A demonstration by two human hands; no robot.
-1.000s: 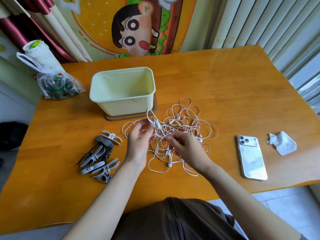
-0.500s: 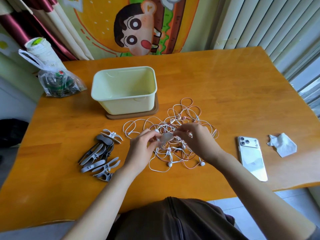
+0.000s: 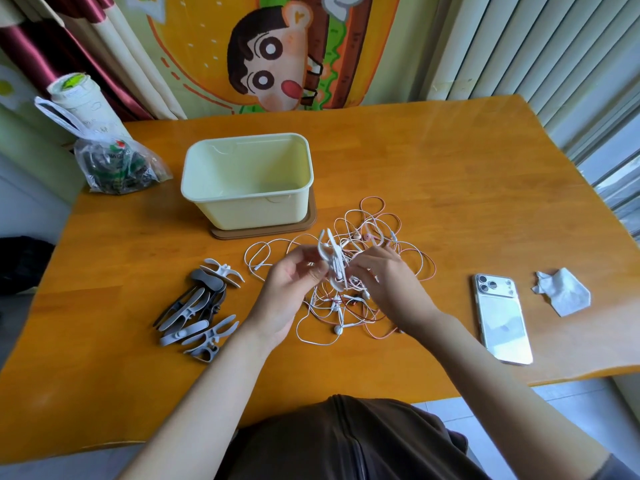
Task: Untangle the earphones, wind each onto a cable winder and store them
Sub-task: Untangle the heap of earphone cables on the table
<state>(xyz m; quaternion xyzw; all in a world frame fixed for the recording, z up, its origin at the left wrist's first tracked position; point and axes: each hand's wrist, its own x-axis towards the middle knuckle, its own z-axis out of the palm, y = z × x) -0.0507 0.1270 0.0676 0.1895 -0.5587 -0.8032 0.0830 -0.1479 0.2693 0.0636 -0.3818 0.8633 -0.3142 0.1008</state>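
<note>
The left hand [image 3: 292, 289] is pinching a white plastic cable winder [image 3: 331, 261] between the thumb and curled fingers, holding it raised above the orange wooden bench [image 3: 450, 161]. The right hand [image 3: 393, 287] is gripping the same winder from the opposite side, with its fingers curled in toward the lower end. Whether those fingers are also catching a cord cannot be told. The winder is standing roughly upright between the two hands, with its prongs pointing up.

The tangled white and pink wired earphones [image 3: 346, 303] are lying in one loose heap on the bench, directly beneath and behind the hands. Cord loops are spreading out toward the far right of the heap, and several earbuds are showing at its near edge.

A pile of grey and white plastic cable winders [image 3: 199, 313] is lying on the bench to the left of the left hand, apart from the heap. A pale cream rectangular plastic box [image 3: 252, 211] is sitting open-topped on a flat brown base [image 3: 263, 233], just behind the heap.

A white smartphone [image 3: 502, 318] is lying camera side up to the right of the right hand, and a crumpled white tissue [image 3: 562, 292] is lying beside it. A clear plastic bag [image 3: 116, 168] is resting at the far left corner of the bench.
</note>
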